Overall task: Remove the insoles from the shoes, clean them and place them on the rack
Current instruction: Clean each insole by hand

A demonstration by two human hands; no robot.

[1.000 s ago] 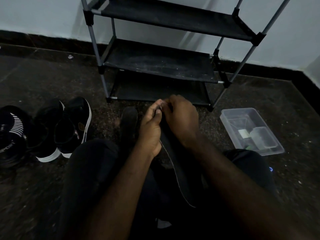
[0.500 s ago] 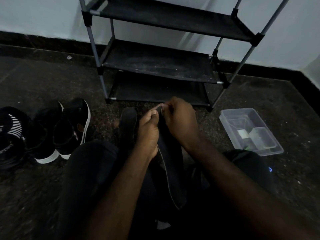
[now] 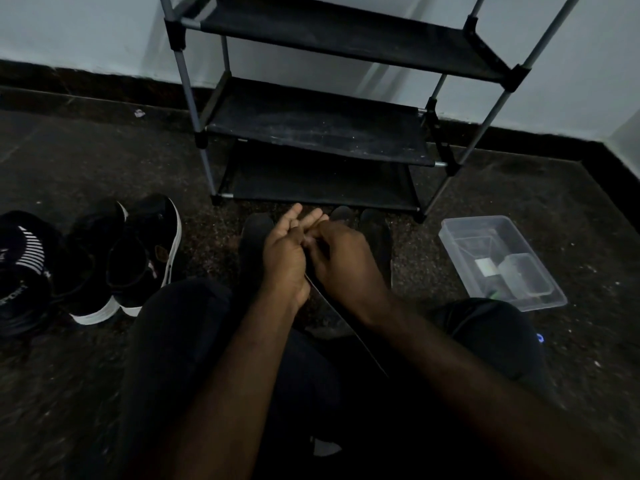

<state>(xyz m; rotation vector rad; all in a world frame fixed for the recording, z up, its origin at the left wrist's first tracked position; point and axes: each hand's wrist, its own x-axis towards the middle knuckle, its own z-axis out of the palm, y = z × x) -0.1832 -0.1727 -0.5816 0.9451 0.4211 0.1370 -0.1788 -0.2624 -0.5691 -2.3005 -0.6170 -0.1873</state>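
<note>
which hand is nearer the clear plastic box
Right. The right hand is apart from the clear plastic box but on its side; the left hand lies past the right, farther off.

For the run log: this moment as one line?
insole: over lap, not on rack | left hand: straight fingers against insole | right hand: pinches insole

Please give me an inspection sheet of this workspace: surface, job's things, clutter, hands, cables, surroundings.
Surface: dark speckled floor.
Job's things: thin dark insole between both hands; black three-shelf rack with grey poles ahead; black sneakers with white soles and black shoe with white stripes on the floor, left.
Clutter: clear plastic box holding small items, right.
Hands: left hand has straight fingers against the insole; right hand pinches its top end.
Cables: nothing seen.
Surroundings: pale wall, dark skirting.
</note>
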